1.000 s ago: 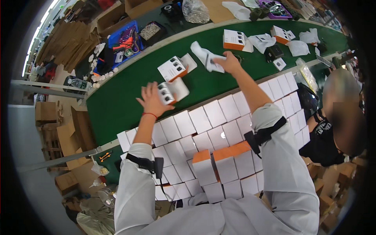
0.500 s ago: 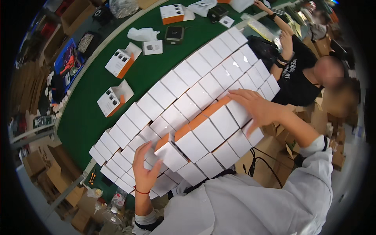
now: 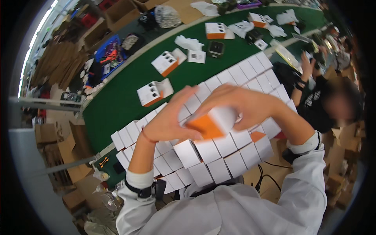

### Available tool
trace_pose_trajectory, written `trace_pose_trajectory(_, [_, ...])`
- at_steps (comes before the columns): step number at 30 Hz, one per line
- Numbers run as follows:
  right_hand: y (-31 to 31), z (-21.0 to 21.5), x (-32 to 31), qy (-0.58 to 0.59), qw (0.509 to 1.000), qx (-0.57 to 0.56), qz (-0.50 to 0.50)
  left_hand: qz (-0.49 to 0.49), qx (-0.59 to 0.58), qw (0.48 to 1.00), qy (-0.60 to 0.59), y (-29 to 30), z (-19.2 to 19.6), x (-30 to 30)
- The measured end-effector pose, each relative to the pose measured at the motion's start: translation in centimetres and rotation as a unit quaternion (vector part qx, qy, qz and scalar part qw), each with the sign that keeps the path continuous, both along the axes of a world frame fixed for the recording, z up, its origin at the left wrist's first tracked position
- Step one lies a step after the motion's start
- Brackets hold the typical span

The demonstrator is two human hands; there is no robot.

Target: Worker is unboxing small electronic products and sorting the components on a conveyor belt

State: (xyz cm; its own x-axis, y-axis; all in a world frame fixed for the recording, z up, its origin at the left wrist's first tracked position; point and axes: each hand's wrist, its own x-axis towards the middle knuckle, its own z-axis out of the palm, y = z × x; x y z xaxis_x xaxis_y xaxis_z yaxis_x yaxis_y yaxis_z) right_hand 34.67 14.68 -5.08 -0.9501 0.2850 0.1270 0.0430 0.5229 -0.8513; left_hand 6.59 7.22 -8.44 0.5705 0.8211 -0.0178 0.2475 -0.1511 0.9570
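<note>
Between my two hands, above a block of stacked boxes, is a small white and orange box [image 3: 207,126], smeared by motion. My left hand [image 3: 168,117] grips its left side, with the thumb at the lower edge of the orange face. My right hand [image 3: 244,107] is closed over its top and right side, some fingers hidden behind it. Below and around stand tight rows of white boxes [image 3: 219,170], a few showing orange sides. The nearest rows reach up to my body, and my forearms cover part of the block.
On the green table [image 3: 113,94] beyond lie open printed boxes [image 3: 150,93], a dark square device [image 3: 216,49] and white wrapping [image 3: 188,43]. A co-worker [image 3: 313,98] is at the right. Cardboard cartons [image 3: 72,147] stand at left; black cables [image 3: 264,176] hang near my right side.
Both hands have come together and raised a box above the stack; before, they were apart at the ends of a near row. The view has shifted, showing more of the table's far side.
</note>
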Motion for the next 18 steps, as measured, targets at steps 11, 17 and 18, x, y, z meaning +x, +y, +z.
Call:
trace_pose_trajectory(11, [-0.7,-4.0,-11.0,0.184,0.971,0.153,-0.023,0.116,-0.158,0.96,-0.199,-4.5,-4.2,-7.8])
trace_pose_trajectory(17, [2.7,-4.4,-14.4,0.099,0.98,0.172,0.014,0.096,-0.144,0.972,-0.162,-2.4,-6.4,-9.4])
trace_pose_trajectory(18, [4.0,-5.8,-14.9,0.105,0.978,0.179,0.032,0.102,-0.161,0.965,-0.18,-1.4,-6.9,-9.4])
